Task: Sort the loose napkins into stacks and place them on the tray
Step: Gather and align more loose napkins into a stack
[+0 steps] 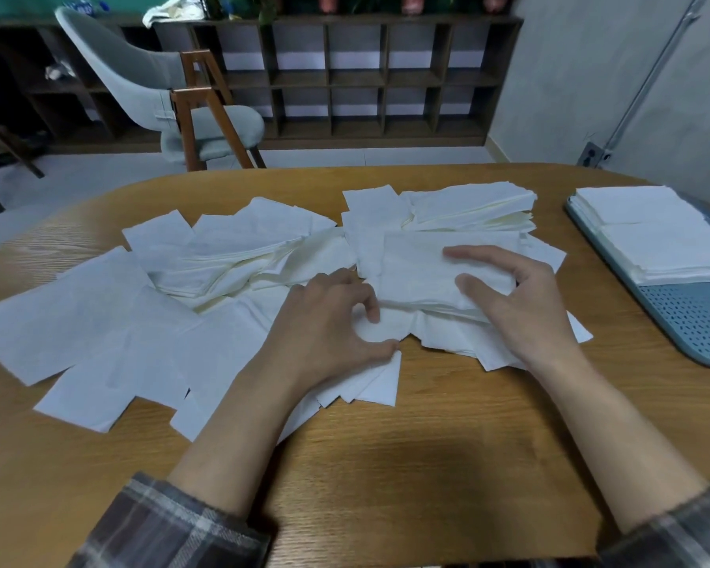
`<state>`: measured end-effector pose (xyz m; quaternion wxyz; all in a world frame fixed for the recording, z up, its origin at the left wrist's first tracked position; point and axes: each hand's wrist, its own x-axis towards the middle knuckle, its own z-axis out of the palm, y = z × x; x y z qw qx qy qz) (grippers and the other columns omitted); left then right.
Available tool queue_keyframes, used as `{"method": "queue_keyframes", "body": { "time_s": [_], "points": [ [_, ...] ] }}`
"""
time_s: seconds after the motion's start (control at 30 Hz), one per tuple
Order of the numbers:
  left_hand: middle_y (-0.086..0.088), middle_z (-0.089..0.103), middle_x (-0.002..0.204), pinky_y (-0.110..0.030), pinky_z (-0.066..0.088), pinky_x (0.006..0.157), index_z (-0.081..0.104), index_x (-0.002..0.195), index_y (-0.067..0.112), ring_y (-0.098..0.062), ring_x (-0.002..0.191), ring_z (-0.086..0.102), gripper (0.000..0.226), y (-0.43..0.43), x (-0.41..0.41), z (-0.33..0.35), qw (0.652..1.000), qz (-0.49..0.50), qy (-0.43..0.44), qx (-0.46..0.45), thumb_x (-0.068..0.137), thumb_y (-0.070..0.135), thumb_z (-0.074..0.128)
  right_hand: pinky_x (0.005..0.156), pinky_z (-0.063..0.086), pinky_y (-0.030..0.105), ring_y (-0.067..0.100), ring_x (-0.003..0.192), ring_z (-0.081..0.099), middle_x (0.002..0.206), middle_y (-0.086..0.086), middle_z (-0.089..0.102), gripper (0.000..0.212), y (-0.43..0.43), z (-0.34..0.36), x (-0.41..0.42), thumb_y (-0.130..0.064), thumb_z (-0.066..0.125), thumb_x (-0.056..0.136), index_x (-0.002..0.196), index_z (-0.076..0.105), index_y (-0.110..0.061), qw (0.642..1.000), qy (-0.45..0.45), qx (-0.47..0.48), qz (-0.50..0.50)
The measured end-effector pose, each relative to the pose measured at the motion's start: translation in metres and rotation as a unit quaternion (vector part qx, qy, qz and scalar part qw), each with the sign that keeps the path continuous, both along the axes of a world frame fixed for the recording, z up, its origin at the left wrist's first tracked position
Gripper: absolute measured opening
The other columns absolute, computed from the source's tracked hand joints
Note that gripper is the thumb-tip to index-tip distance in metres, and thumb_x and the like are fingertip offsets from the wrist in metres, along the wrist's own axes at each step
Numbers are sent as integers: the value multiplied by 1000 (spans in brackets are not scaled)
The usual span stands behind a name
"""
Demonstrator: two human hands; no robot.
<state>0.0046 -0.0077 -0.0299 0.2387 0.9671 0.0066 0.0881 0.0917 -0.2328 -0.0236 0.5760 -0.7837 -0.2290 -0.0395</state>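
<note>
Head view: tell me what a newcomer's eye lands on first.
A white sprawl of loose napkins covers the middle and left of the wooden table. In the centre, the left hand pinches at the loose napkins while the right hand grips a small stack. At the far right, a blue tray holds neat stacks.

The tray (689, 321) runs off the right edge; the left hand (324, 321) and right hand (521, 297) hide napkins (410, 264) beneath.
</note>
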Motion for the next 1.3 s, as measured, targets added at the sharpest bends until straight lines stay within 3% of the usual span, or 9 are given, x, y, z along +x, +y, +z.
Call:
{"method": "queue_keyframes", "body": {
  "time_s": [0.23,0.4,0.5,0.67,0.93,1.03,1.1,1.2,1.3],
  "points": [
    [15,68,87,-23,45,70,76,89,28,-5,86,60,10,-5,-3,6,999,-28,-22,-2,82,35,78,103,39,5,-10,122,60,117,-24,75,35,0,0,0,2,67,96,111,80,-27,1000,-1,-5,8],
    [15,67,86,-34,53,70,69,93,31,-7,84,60,15,-4,-5,9,999,-52,0,5,80,24,68,99,36,1,-13,120,59,115,-27,75,34,0,1,0,2,67,96,110,80,-27,1000,-2,-7,11],
    [15,70,81,-34,55,72,71,86,32,-6,82,64,10,-4,-4,10,996,-62,12,-58,78,25,71,99,36,1,-14,119,59,114,-28,75,35,1,1,0,3,67,96,110,80,-26,1000,-2,-5,8],
    [6,74,74,-11,45,67,81,81,21,-9,76,67,6,-8,-6,15,981,-80,28,-175,86,19,81,101,39,4,-11,120,59,115,-27,75,35,1,1,-1,2,68,95,109,80,-28,1000,-3,-2,13],
    [9,77,88,-26,53,82,80,89,20,-11,87,69,11,-3,-9,24,956,-106,52,-269,99,21,74,101,40,5,-10,121,60,117,-24,75,35,-1,3,-2,5,66,96,113,79,-22,999,-9,10,35],
    [3,61,78,-17,40,70,72,92,15,-10,72,52,16,1,-12,32,929,-118,50,-348,105,19,64,101,39,6,-6,124,61,120,-20,76,27,0,5,-3,-3,67,99,116,78,-21,998,-9,16,62],
    [-7,48,75,-15,33,63,69,93,15,-13,68,40,17,1,-12,36,925,-117,29,-360,107,21,62,102,40,8,-1,127,61,122,-17,76,20,0,7,-5,-25,67,99,116,78,-23,994,4,25,103],
    [-10,64,80,-16,40,68,74,96,15,-19,72,54,12,-4,-9,32,929,-94,-34,-356,104,21,67,97,46,12,1,118,67,116,-16,78,23,4,9,-13,-45,70,91,107,79,-31,987,36,32,153],
    [-4,75,91,-30,53,77,79,102,21,-25,87,70,6,-8,-5,24,936,-63,-70,-340,98,24,76,90,51,16,6,104,73,103,-10,81,4,8,4,-14,-25,80,92,95,81,-25,987,50,22,150]
  ]
}}
